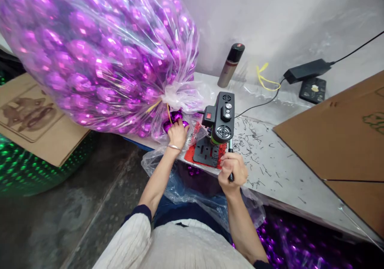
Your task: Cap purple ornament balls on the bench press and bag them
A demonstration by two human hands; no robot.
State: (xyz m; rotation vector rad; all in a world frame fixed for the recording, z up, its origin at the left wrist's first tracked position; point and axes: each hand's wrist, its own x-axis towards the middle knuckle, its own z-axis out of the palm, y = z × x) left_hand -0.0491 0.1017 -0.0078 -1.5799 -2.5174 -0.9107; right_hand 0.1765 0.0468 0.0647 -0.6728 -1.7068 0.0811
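Observation:
My left hand (177,135) is closed on shiny purple balls (177,116) beside the tied neck of a large clear bag (99,53) packed with faceted purple balls. It wears a thin bracelet. My right hand (234,171) wraps round the black-gripped lever (230,151) of a small black bench machine (225,119) with round vents, knobs and a red switch. Below the machine's head lies its slotted black base plate (205,151) on a red mat (189,155). The machine's head hides its working end.
Small dark scraps (255,145) litter the white table (270,173). Behind stand a spray can (231,65), a yellow tie (267,83) and a power adapter (309,71). Cardboard (339,137) flanks the right side. More purple balls (288,241) lie below; a green shiny bundle (39,169) is at left.

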